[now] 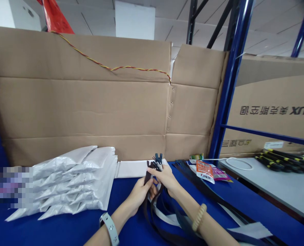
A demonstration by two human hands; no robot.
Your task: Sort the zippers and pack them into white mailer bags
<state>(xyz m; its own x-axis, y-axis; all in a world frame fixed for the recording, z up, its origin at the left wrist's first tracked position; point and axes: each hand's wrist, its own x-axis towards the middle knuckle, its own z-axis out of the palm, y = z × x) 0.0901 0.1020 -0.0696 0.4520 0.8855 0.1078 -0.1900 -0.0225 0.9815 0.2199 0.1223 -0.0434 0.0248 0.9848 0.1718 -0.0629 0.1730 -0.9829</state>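
Observation:
Both hands meet over the blue table, around a bundle of long, flat fabric strips (147, 177) that look like zippers, in black, dark blue and white. My left hand (139, 194) is closed around the bundle from below, with its thumb up against a dark strip. Pressing in from the right, my right hand (167, 177) pinches the strips near their upper ends, which fan out above the fingers. The lower lengths loop down between my forearms and trail toward the front edge. Part of the fingers is hidden behind the strips.
Stacked white plastic mailing bags (90, 181) stand at the left. More dark and white strips (208, 188) lie at the right, beside an orange snack packet (204, 171). A cardboard wall (90, 109) closes off the back, next to a blue rack post (227, 92).

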